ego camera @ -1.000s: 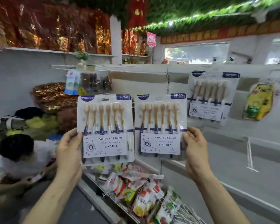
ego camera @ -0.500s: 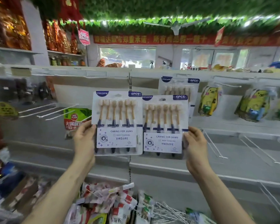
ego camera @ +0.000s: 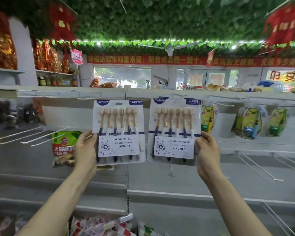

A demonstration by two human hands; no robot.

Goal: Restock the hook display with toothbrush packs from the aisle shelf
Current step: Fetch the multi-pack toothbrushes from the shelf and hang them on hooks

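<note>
Two clear toothbrush packs marked YIKOJIFE 6PCS are held upright in front of the white hook display. My left hand (ego camera: 85,151) grips the left pack (ego camera: 118,132) by its lower left edge. My right hand (ego camera: 208,154) grips the right pack (ego camera: 174,132) by its lower right edge. Each pack holds several tan brushes with dark and white handles. The packs' tops reach the top hook rail (ego camera: 143,94). Another pack that hung on the rail earlier is now hidden behind the right pack.
Yellow cartoon toy bags (ego camera: 247,121) hang on hooks to the right. A green and red sauce pouch (ego camera: 64,147) hangs at lower left beside bare white hooks (ego camera: 32,135). More bare hooks (ego camera: 260,167) stick out at lower right. Snack packets (ego camera: 100,225) lie below.
My view swung right and up along the display. Both hands raised the packs and spread them apart; the right pack now covers the hanging pack behind it.
</note>
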